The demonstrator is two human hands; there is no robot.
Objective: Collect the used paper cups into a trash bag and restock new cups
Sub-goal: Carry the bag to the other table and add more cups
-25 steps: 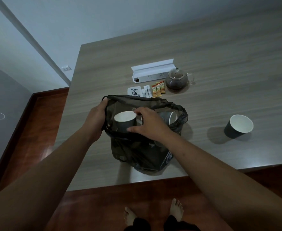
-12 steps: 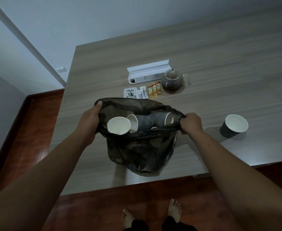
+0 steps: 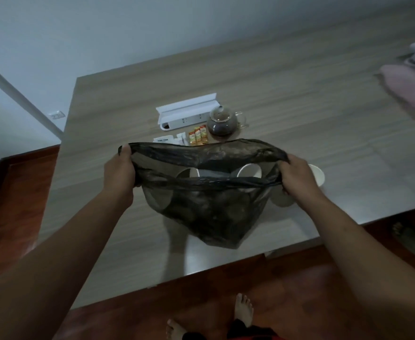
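A thin black trash bag [image 3: 208,212] hangs above the wooden table [image 3: 299,114], stretched wide between my hands. My left hand [image 3: 119,171] grips the left side of its rim and my right hand [image 3: 297,176] grips the right side. Inside the bag lie several used paper cups; the white mouths of two cups [image 3: 249,171] show through the opening. One more paper cup [image 3: 318,174] stands on the table just behind my right hand, mostly hidden by it.
Behind the bag stand a glass teapot [image 3: 222,121], a white power strip box [image 3: 188,111], orange sachets [image 3: 197,134] and white packets [image 3: 163,140]. A pink cloth [image 3: 412,87] lies at the far right. My bare feet stand on the red-brown floor [image 3: 287,290] below the table's near edge.
My right hand left the cups inside the bag, took the right rim and pulled it outward. The bag is now lifted and stretched wider, and the view has shifted right.
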